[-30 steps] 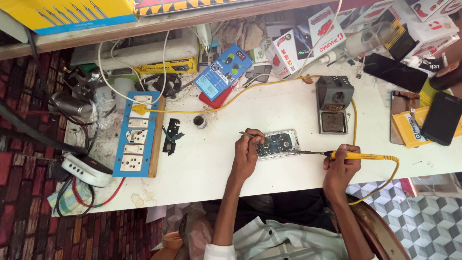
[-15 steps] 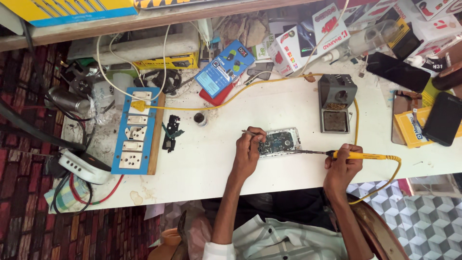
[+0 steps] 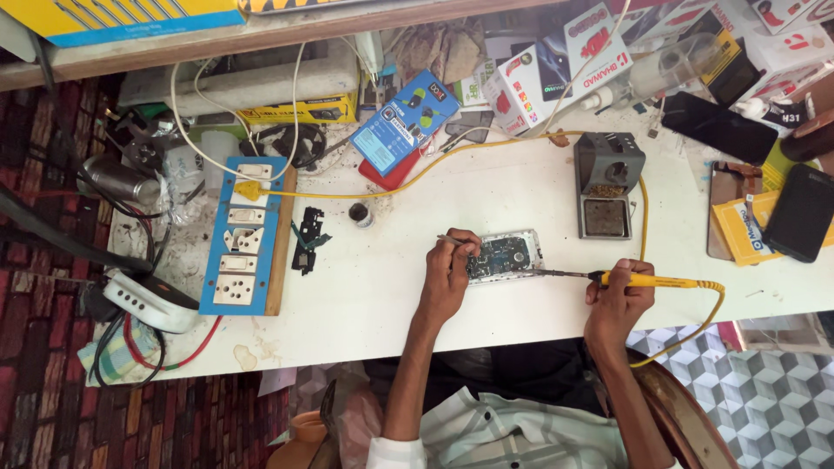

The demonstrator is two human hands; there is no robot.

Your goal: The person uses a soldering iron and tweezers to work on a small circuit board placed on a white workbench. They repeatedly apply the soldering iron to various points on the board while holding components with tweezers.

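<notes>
An opened phone with its circuit board exposed lies on the white table. My left hand rests at the phone's left edge and pinches thin tweezers whose tips point at the board. My right hand grips a yellow-handled soldering iron; its metal tip reaches left onto the phone's right edge. The iron's yellow cable loops off the table's front edge and runs up along the table.
A grey soldering iron stand sits behind the phone. A blue-and-wood socket board lies at left, with a small black part and a little round tin beside it. Dark phones and boxes crowd the back and right.
Both hands stay at the phone with tweezers and iron in much the same pose; only the camera view has shifted slightly.
</notes>
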